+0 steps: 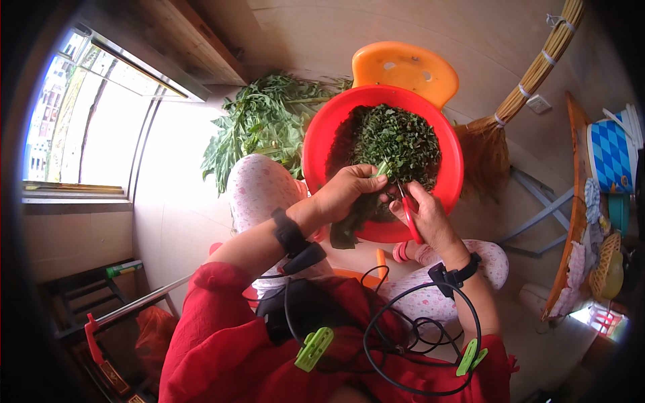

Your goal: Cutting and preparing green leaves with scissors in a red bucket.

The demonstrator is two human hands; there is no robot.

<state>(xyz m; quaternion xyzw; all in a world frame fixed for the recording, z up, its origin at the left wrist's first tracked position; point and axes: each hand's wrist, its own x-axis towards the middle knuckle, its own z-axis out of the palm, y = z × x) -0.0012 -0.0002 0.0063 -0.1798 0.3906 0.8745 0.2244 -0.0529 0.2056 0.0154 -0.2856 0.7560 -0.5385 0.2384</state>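
My left hand point(347, 189) pinches a small bunch of green stems and leaves point(384, 168) over a red plastic basin point(322, 126). Dark green leaf hangs below that hand, past the basin's near rim. In my right hand point(428, 214) is a pair of scissors point(410, 219) with red handles; its blades lie close beside the bunch, and how far they are apart is hard to tell. Finely cut greens point(398, 133) fill much of the basin. Whole leafy stalks point(267, 121) are heaped on the floor to its left.
An orange plastic stool point(405, 65) stands behind the basin, and a straw broom point(484, 146) leans at its right. Black cables point(373, 327) loop across my lap, held by green clips point(315, 347). At right stands a wooden table point(567, 242) with a blue checked tub point(611, 156).
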